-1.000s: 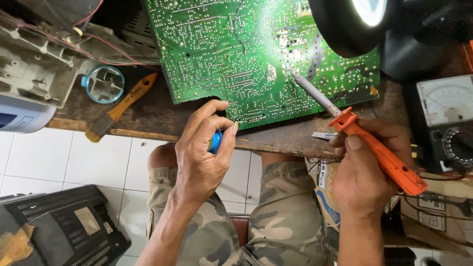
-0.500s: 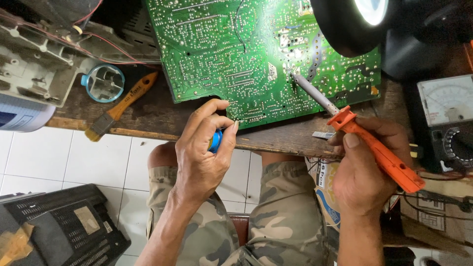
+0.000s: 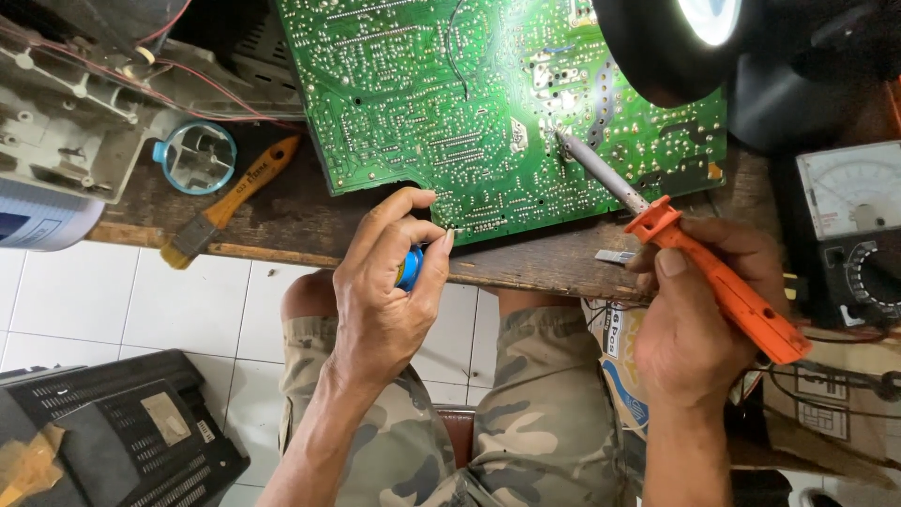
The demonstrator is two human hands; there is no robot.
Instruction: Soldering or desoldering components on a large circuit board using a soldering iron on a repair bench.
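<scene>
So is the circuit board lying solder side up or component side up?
Solder side up: the circuit board shows only bare solder dots and traces, which the soldering iron tip touches.

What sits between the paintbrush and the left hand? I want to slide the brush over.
Head view: only bare wooden bench top lies between the paintbrush and the left hand; nothing stands there.

Electronics repair workshop: circuit board (image 3: 469, 103), multimeter (image 3: 859, 235).
</scene>
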